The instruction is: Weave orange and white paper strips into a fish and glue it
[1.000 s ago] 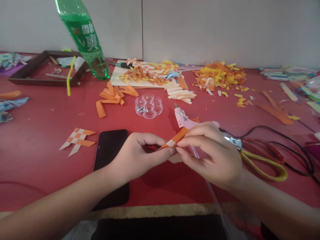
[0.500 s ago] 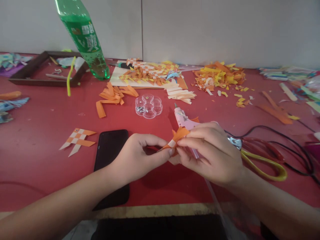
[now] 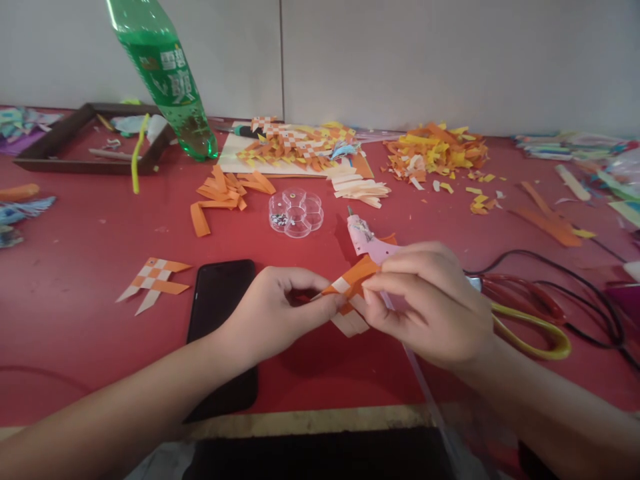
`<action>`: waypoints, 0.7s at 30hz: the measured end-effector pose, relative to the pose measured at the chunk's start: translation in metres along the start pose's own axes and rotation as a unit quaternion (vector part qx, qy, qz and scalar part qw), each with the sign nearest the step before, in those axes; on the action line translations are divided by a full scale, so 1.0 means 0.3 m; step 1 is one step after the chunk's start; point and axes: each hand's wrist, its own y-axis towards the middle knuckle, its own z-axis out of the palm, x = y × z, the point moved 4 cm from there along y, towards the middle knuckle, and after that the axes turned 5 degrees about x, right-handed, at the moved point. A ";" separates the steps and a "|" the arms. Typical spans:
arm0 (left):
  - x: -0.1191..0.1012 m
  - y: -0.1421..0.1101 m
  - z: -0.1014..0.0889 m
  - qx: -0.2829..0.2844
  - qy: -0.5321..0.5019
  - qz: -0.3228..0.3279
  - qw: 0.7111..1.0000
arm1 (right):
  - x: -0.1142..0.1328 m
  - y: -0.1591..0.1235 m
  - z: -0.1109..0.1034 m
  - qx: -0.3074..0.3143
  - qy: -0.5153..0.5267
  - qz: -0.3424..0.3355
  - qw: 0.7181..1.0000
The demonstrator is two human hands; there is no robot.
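Between my hands is a piece of woven orange and cream paper strips (image 3: 342, 285), with cream ends hanging below it. My left hand (image 3: 287, 303) pinches its left side between thumb and fingers. The fingers of my right hand (image 3: 425, 300) are closed on an orange strip at its right side. A checkered orange and cream paper fish (image 3: 155, 280) lies flat to the left. Just behind my right hand lies a pink glue gun (image 3: 367, 239), partly covered by the fingers. A black phone (image 3: 220, 300) lies beneath my left wrist.
Scissors with yellow and red handles (image 3: 533, 331) and a black cord lie at right. A clear flower-shaped bead box (image 3: 297, 213) stands mid-table. Orange strips (image 3: 223, 190), cream strips (image 3: 357, 185) and a scrap heap (image 3: 440, 152) lie behind. A green bottle (image 3: 167, 80) stands by a dark frame (image 3: 43, 160).
My right hand has shifted slightly right and its fingers have moved along the orange strip. More of the woven paper and its cream ends shows now. My left hand keeps its pinch.
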 end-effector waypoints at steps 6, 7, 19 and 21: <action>0.016 -0.001 -0.016 -0.027 -0.022 -0.015 0.999 | -0.086 -0.022 0.002 0.007 0.029 0.096 0.995; 0.017 -0.002 -0.018 -0.032 -0.032 -0.016 0.999 | -0.111 -0.027 0.001 0.008 0.015 0.115 0.993; 0.021 0.010 -0.061 -0.130 -0.187 0.020 0.974 | -0.321 -0.087 -0.021 0.320 -0.062 0.182 0.928; 0.021 0.007 -0.067 -0.142 -0.184 0.030 0.972 | -0.321 -0.109 0.011 0.362 -0.068 0.160 0.916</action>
